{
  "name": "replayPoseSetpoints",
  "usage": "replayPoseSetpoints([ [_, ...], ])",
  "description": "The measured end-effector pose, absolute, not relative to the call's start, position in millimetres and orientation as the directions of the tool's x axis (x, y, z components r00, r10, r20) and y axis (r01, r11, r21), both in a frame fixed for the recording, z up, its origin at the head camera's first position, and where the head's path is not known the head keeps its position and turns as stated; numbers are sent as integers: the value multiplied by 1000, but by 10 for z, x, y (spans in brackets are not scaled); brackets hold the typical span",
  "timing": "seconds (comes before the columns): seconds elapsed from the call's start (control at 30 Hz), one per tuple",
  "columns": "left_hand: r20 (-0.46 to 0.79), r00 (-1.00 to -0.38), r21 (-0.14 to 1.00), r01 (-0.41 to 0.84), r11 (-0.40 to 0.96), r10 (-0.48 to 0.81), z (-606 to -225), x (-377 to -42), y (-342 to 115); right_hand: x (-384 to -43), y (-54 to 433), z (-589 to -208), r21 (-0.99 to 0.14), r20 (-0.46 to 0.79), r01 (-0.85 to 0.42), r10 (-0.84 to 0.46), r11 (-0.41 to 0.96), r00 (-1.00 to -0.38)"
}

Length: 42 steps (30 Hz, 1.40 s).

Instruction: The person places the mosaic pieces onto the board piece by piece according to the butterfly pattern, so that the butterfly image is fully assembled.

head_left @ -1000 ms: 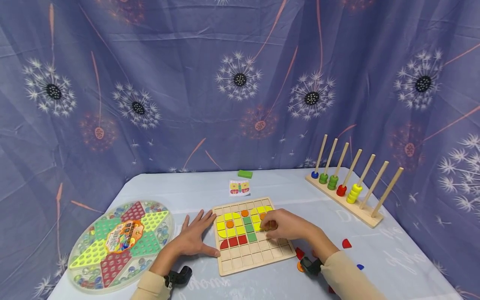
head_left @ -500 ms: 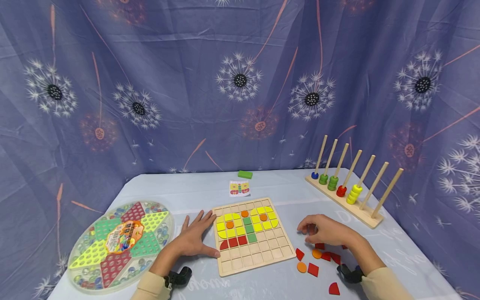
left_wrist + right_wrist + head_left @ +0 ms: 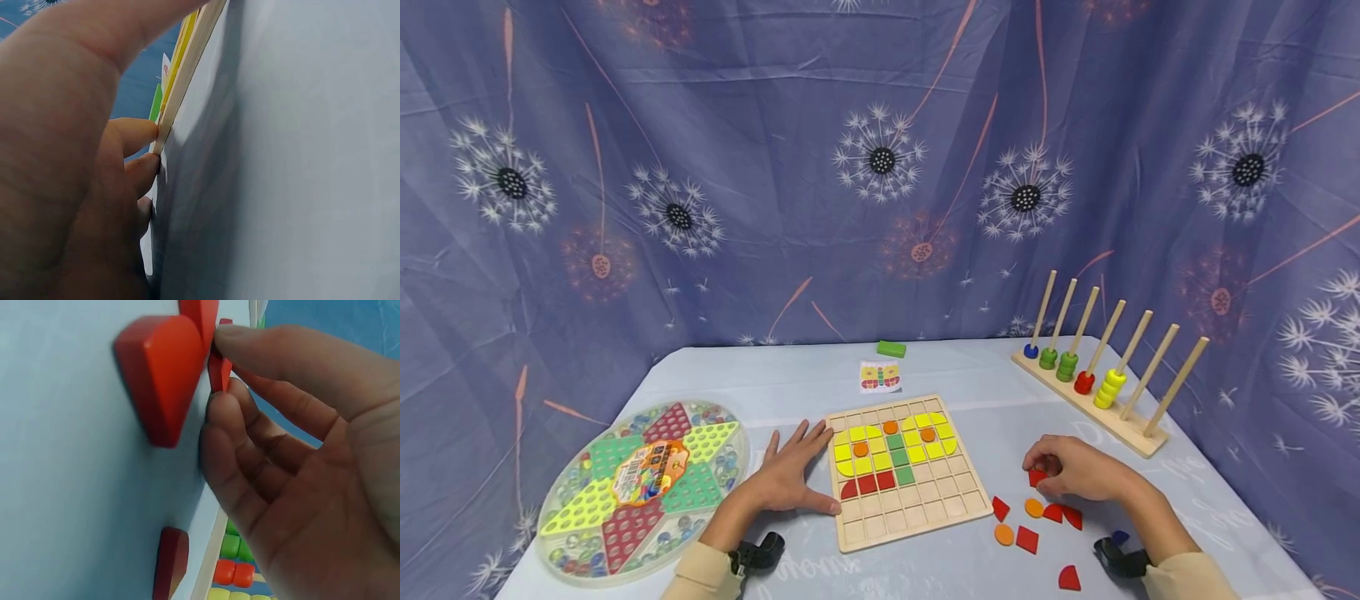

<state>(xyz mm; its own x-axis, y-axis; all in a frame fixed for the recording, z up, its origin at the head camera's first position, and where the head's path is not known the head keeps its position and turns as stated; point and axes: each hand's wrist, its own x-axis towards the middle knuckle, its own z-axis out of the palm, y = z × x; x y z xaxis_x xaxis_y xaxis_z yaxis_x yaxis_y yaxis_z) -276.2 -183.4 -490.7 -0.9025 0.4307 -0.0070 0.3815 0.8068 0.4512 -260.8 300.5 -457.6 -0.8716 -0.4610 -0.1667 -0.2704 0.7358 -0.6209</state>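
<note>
A square wooden grid board lies mid-table with yellow, red, green and orange tiles set in its upper part. My left hand rests at its left edge, fingers spread and thumb on the near side; the left wrist view shows fingertips touching the board's side. To the right of the board, my right hand pinches a red tile between thumb and fingers, low over the table. In the right wrist view that red tile is partly hidden by the fingers.
Loose red tiles and orange discs lie right of the board. A butterfly picture card and a green block are behind it. A marble game board sits left, a peg stand at back right.
My right hand has moved off the board, rightward to the loose tiles, and now pinches a red one. A yellow corner tile shows at the board's right where it was. The left hand stays put.
</note>
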Motion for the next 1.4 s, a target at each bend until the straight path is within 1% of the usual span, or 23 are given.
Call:
replayPoseSetpoints([
  [0.37, -9, -904, 449, 379, 809, 428, -4923, -2767, -1832, -2598, 2964, -4618, -624, -146, -231, -402, 746, -904],
  [0.57, -5, -899, 458, 387, 800, 438, -4939, -2774, -1835, -2612, 2901, -4623, -596, -116, -268, -412, 757, -904],
  [0.77, 0, -900, 451, 390, 803, 437, -4952, -2790, -1843, -2633, 2843, -4621, -578, -114, -272, -406, 770, -907],
  [1.07, -9, -908, 447, 372, 814, 420, -4938, -2806, -1849, -2738, 2492, -4588, -588, -61, -356, -479, 726, -876],
  [1.23, 6, -897, 457, 396, 796, 442, -4955, -2806, -1856, -2779, 2273, -4573, -605, -38, -416, -547, 679, -836],
  [1.4, -7, -899, 447, 388, 806, 437, -4962, -2803, -1850, -2818, 2044, -4573, -608, -12, -466, -595, 643, -804],
])
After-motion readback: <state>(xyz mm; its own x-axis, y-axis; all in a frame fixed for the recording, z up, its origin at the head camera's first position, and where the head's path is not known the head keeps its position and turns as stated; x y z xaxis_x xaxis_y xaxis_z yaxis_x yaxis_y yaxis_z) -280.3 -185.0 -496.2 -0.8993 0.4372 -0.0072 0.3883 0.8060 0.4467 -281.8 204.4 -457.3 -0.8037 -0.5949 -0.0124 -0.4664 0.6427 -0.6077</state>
